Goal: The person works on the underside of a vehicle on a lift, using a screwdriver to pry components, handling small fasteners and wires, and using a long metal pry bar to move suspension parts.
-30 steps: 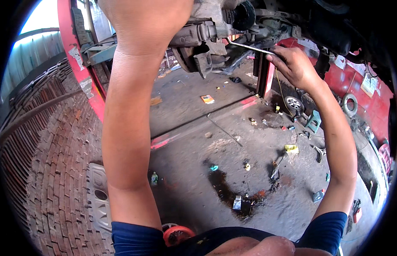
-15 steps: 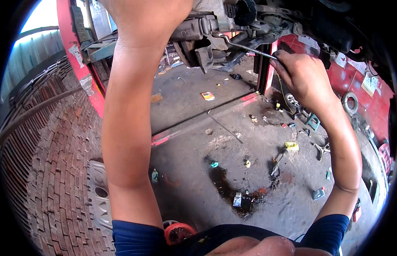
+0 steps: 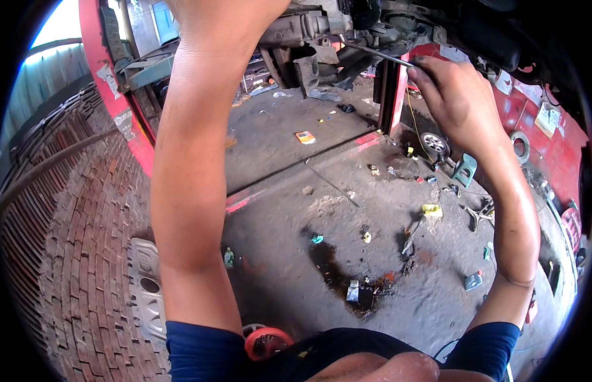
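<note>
My right hand (image 3: 458, 102) is raised and closed around the handle end of a long thin metal tool (image 3: 375, 53) that reaches left into the greasy underside parts of a lifted vehicle (image 3: 308, 28). My left forearm (image 3: 194, 165) stretches straight up toward the same underside. My left hand itself is cut off by the top edge of the picture, so what it touches is hidden.
A red lift post (image 3: 111, 83) stands at the left, another red post (image 3: 394, 95) beyond my right hand. The stained concrete floor (image 3: 321, 210) carries scattered tools, small boxes, an oil patch (image 3: 347, 280), a green stool (image 3: 464, 169) and a wheel (image 3: 433, 143). Brick paving (image 3: 60, 254) lies left.
My right hand has swung down and to the right with the tool, turning its handle away from the vehicle parts. My left arm stays raised in place.
</note>
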### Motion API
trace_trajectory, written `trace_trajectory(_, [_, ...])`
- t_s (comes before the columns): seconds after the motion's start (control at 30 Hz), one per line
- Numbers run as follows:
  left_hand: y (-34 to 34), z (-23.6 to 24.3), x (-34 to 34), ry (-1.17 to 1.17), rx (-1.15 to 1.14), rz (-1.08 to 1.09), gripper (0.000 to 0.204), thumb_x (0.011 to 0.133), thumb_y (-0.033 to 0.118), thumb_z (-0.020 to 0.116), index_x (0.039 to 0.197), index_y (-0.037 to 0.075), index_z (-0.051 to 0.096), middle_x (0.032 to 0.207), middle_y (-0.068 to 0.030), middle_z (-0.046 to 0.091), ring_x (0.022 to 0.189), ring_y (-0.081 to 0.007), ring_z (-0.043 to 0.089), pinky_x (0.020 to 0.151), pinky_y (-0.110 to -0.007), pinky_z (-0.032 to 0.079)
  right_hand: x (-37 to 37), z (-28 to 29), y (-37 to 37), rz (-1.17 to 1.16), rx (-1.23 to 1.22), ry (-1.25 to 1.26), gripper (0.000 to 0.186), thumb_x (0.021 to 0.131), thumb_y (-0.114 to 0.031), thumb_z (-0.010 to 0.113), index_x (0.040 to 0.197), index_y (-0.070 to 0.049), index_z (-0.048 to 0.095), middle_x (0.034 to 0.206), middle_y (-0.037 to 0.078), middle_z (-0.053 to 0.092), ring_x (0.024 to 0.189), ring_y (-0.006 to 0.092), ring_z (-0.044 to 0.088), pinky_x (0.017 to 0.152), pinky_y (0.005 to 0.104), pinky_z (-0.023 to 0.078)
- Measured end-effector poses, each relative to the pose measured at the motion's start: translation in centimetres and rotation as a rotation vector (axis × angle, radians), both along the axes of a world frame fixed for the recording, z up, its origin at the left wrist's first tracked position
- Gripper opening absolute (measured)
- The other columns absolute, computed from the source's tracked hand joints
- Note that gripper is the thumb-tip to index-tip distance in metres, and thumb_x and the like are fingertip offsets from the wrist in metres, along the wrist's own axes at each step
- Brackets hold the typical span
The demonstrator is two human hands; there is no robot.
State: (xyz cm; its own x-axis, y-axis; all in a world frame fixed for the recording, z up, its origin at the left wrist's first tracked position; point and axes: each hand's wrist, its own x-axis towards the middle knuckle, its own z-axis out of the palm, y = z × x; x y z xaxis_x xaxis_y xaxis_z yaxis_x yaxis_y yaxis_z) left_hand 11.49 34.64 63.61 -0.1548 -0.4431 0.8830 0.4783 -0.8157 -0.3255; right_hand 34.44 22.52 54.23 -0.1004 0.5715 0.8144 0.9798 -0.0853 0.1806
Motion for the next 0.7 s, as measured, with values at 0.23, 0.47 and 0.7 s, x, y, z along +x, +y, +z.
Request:
trace_trajectory(0.23, [0.1, -0.1, -0.1, 0.031, 0.005, -0.048, 0.014, 0.091, 0.013, 0.067, 0.089, 0.000, 0.072, 0.081, -0.0226, 0.068, 0.079, -0.0421, 0.068, 0.069, -0.044, 0.052, 2.8, -0.4, 1.4, 0.210, -0.206, 0.188, 0.029, 0.103, -0.026, 0.059, 0.100, 0.002, 0.068, 0.087, 0.027, 0.066, 0.085, 0.0472, 0.061, 0.077, 0.0492, 0.049])
trace_trajectory(0.47, [-1.3, -0.5, -0.7, 0.050, -0.004, -0.055, 0.014, 0.090, 0.012, 0.068, 0.088, -0.001, 0.071, 0.081, -0.0227, 0.068, 0.078, -0.0424, 0.068, 0.068, -0.044, 0.052, 6.3, -0.8, 4.6, 0.358, -0.228, 0.167, 0.029, 0.103, -0.024, 0.059, 0.108, 0.004, 0.066, 0.090, 0.029, 0.064, 0.084, 0.0483, 0.059, 0.075, 0.0476, 0.048])
trace_trajectory(0.7, [-0.6, -0.2, -0.3, 0.044, 0.066, -0.089, 0.012, 0.089, 0.011, 0.068, 0.088, -0.001, 0.072, 0.079, -0.0222, 0.068, 0.077, -0.0415, 0.068, 0.068, -0.044, 0.052, 7.7, 0.3, 5.0, 0.397, -0.233, 0.052, 0.027, 0.102, -0.023, 0.063, 0.108, 0.003, 0.067, 0.084, 0.028, 0.062, 0.076, 0.0464, 0.058, 0.069, 0.0467, 0.047])
